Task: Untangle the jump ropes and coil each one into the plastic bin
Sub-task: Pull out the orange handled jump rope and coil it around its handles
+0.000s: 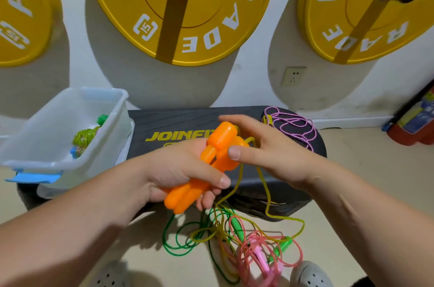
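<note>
1. The pair of orange plastic jump-rope handles (211, 157) is held side by side in the air, in front of the black step platform (178, 120); a thin yellow cord (265, 192) runs from their upper ends and drops to the floor.
2. The left hand (178, 169) grasps both handles round their lower half; its fingers curl beneath them and its thumb lies across the top.
3. The right hand (270, 152) is released, fingers nearly straight; its thumb and fingertips touch the upper ends of the handles, and the yellow cord passes beside its palm.
4. Below the hands, on the beige floor (352, 181), lies a tangle of ropes; a green cord (169, 239), the yellow cord and a pink cord (298, 256) loop through one another, with a green handle (237, 228) and a pink handle (260, 261) among them.
5. The clear plastic bin with blue latches (58, 162) stands at the left end of the step; a coiled green rope (87, 136) lies inside it.
6. The step bears yellow "JOINFIT" lettering; a purple braided rope (293, 127) lies in loose loops on its right end.
7. Behind it is a white wall (253, 75); yellow weight plates (211, 4) hang on it, a white socket (293, 76) sits lower, and a red fire extinguisher (413, 122) stands at the right edge; grey perforated shoes (307, 275) show at the bottom.
</note>
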